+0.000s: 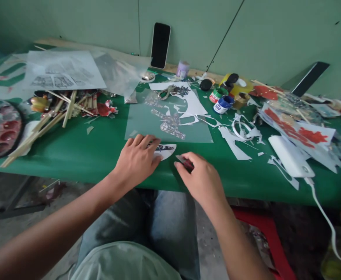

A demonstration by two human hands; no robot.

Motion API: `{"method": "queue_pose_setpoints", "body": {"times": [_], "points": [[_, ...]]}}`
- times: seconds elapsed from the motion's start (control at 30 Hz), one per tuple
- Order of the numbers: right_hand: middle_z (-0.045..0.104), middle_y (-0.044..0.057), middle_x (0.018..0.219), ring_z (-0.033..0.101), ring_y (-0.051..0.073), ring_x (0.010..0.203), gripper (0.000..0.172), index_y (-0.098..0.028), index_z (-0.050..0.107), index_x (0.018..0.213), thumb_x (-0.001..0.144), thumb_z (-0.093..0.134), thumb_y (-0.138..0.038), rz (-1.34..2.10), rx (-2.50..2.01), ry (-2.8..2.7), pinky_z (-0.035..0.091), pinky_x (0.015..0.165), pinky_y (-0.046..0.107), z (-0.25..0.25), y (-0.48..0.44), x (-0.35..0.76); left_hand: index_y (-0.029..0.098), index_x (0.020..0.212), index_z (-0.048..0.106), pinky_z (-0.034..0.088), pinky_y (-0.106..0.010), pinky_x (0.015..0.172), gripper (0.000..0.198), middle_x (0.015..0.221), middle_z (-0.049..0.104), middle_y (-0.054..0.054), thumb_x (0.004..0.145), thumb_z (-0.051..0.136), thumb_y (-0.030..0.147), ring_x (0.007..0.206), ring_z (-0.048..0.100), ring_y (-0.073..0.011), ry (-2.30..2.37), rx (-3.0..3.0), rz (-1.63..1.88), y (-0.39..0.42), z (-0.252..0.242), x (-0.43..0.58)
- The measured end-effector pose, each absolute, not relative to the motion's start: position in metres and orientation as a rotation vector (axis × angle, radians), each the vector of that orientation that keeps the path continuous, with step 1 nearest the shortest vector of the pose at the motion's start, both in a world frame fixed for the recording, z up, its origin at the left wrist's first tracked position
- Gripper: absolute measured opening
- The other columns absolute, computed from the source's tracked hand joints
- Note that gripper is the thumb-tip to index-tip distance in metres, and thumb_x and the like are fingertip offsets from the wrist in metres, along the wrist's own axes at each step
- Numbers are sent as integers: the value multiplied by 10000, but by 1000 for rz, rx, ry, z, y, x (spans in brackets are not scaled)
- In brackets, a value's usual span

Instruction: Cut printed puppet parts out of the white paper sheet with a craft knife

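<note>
My left hand [139, 158] rests with its fingers spread on a small white paper piece [168, 151] with a dark printed pattern, partly hidden beneath it. My right hand [201, 171] is just to the right, closed round a small dark red cutting tool [188, 163] whose pale blade tip points at the paper without touching it. Beyond both hands lies a translucent sheet [201, 134] bearing patterned cutouts [172, 125]. Scissors [166, 92] lie near a larger white paper [196, 102] at its back.
Paint jars [223, 104] stand behind, right of centre. Paper scraps [236, 146] and a white power bank [291, 155] with a cable lie right. Wooden sticks [39, 132] and a paint palette [5, 130] are left. A phone [160, 45] leans on the wall. Someone's arm shows far right.
</note>
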State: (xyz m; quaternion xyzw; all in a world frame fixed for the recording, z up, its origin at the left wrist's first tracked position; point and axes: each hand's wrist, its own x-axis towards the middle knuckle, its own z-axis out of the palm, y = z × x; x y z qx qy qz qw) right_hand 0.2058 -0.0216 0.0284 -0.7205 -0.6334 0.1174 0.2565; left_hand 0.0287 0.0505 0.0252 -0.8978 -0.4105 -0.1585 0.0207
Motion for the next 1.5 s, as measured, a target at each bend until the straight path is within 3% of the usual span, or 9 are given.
{"method": "queue_pose_setpoints", "body": {"times": [0.17, 0.33, 0.43, 0.57, 0.7, 0.87, 1.0, 1.33, 1.5], "points": [[687, 18, 647, 646, 205, 598, 170, -226, 661, 964, 836, 590, -312, 480, -1984, -1558, 380, 512, 270, 22, -34, 179, 196, 1038, 657, 426, -407, 756, 240, 945, 655, -88, 871, 581, 351, 915, 582, -289, -1313, -2834, -432, 49, 25, 30], [711, 43, 696, 679, 209, 663, 353, -193, 612, 1123, 861, 563, -424, 711, -1796, -1257, 483, 611, 299, 2, -49, 166, 199, 898, 607, 384, -407, 753, 129, 1052, 667, -93, 899, 527, 300, 923, 553, -279, -1342, -2780, -696, 30, 15, 31], [715, 51, 754, 652, 181, 666, 386, -183, 606, 1138, 846, 590, -435, 813, -1637, -1177, 497, 626, 291, -1, -52, 165, 197, 865, 534, 375, -363, 717, 125, 901, 665, -52, 926, 469, 283, 831, 545, -225, -1470, -2944, -913, 22, 18, 33], [682, 35, 819, 566, 130, 655, 295, -197, 648, 1017, 833, 611, -424, 841, -1447, -1149, 463, 600, 251, 9, -50, 162, 217, 764, 375, 330, -259, 557, 191, 651, 432, 51, 909, 470, 298, 584, 405, -115, -1904, -3155, -1426, 14, 28, 39], [570, -17, 702, 465, 99, 600, 240, -198, 606, 819, 805, 652, -433, 945, -1363, -1066, 399, 537, 220, 15, -48, 157, 209, 844, 427, 342, -228, 549, 174, 689, 381, 55, 908, 491, 357, 590, 374, -89, -2120, -3177, -1888, 7, 29, 47], [386, -75, 554, 316, 73, 483, 364, -212, 471, 665, 797, 661, -492, 1083, -1321, -935, 308, 461, 217, 8, -48, 158, 194, 1022, 552, 321, -218, 470, 330, 734, 503, 21, 870, 545, 487, 567, 421, -87, -2390, -3087, -2269, 8, 34, 48], [367, -67, 579, 321, 81, 505, 383, -221, 412, 663, 836, 612, -498, 1014, -1339, -965, 312, 481, 222, 8, -47, 170, 198, 1188, 522, 322, -199, 417, 464, 710, 510, 32, 792, 672, 388, 515, 423, -72, -2516, -2912, -2522, 16, 38, 41], [328, -53, 631, 360, 99, 580, 387, -218, 394, 666, 857, 590, -492, 921, -1368, -915, 329, 537, 238, 6, -41, 182, 235, 1185, 419, 411, -219, 495, 403, 678, 485, 65, 834, 612, 288, 529, 452, -80, -2180, -2968, -2518, 10, 29, 38], [332, -52, 585, 326, 94, 547, 407, -211, 417, 635, 863, 556, -518, 865, -1476, -1059, 287, 506, 240, 12, -35, 193, 231, 1142, 471, 460, -263, 650, 286, 911, 549, -19, 869, 535, 176, 774, 547, -126, -1674, -2893, -2014, 15, 23, 27]]}}
